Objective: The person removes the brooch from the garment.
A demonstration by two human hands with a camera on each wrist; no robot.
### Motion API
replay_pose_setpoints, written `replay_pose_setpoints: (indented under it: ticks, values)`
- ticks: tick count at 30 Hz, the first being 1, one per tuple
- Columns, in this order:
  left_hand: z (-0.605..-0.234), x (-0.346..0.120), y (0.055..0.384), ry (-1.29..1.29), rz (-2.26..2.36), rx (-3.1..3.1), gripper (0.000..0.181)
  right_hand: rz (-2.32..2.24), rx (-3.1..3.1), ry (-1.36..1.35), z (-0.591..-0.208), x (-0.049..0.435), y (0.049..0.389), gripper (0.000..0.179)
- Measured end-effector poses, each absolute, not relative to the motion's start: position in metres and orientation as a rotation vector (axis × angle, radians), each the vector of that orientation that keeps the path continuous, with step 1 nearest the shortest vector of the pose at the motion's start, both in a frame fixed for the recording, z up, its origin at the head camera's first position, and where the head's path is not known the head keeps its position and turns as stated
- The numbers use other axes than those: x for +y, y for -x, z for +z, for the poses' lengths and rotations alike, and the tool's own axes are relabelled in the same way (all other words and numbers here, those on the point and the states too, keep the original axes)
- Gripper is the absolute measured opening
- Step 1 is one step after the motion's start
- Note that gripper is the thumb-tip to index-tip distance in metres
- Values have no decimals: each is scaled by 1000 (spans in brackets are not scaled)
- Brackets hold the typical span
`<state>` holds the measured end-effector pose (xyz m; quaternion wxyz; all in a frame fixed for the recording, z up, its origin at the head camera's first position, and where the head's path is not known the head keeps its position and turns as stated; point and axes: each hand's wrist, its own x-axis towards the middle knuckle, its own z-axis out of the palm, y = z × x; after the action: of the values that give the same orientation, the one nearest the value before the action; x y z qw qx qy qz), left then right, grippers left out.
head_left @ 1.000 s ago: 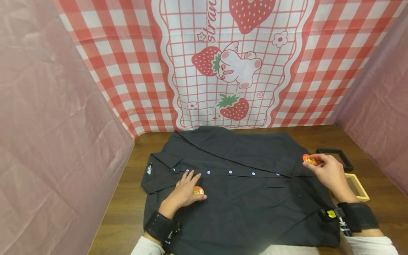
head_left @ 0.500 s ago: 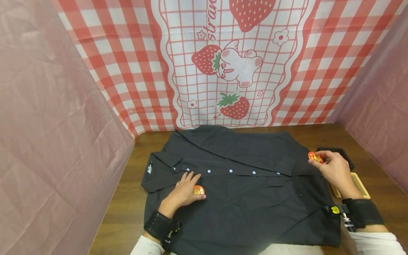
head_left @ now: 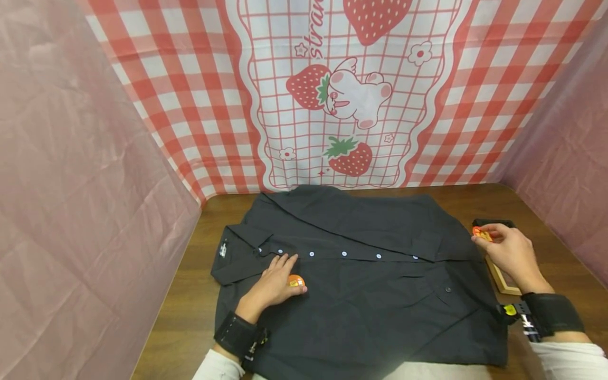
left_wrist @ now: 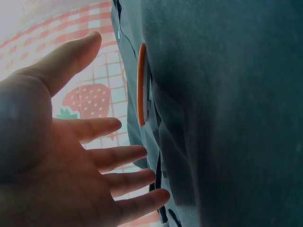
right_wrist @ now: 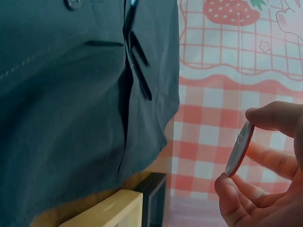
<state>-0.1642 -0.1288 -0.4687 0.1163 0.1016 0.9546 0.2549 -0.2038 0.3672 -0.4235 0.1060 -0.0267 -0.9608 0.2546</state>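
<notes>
A dark grey button-up shirt point(head_left: 361, 306) lies spread over the table, its collar to the left. On its chest sits an orange round pin badge point(head_left: 296, 281), seen edge-on in the left wrist view as an orange rim point(left_wrist: 141, 85). My left hand point(head_left: 273, 284) rests beside this badge with straight, spread fingers, the thumb close to it. Between thumb and fingers, my right hand point(head_left: 513, 253) pinches a red round pin badge point(head_left: 481, 233), just past the shirt's right end. Its grey back point(right_wrist: 236, 149) shows in the right wrist view.
Under and beside the right hand are a black frame point(head_left: 494, 222) and a pale yellow frame point(head_left: 504, 281), both partly hidden by it. A strawberry-print cloth point(head_left: 347, 105) hangs behind the wooden table point(head_left: 176, 311). Pink cloth point(head_left: 95, 211) hangs along both sides.
My right hand has moved right with the red pin badge, from over the shirt's end to the black frame. The left hand stays almost still beside the orange badge.
</notes>
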Motion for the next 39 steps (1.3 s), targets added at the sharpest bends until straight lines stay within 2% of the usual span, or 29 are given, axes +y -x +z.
replay_pose_setpoints:
  ticks: [19, 39]
  values:
    - [-467, -131, 166, -341, 728, 2813, 70, 747, -2848, 192, -423, 383, 204, 48]
    - [-468, -132, 167, -384, 727, 2830, 66, 720, -2779, 297, -436, 400, 211, 46]
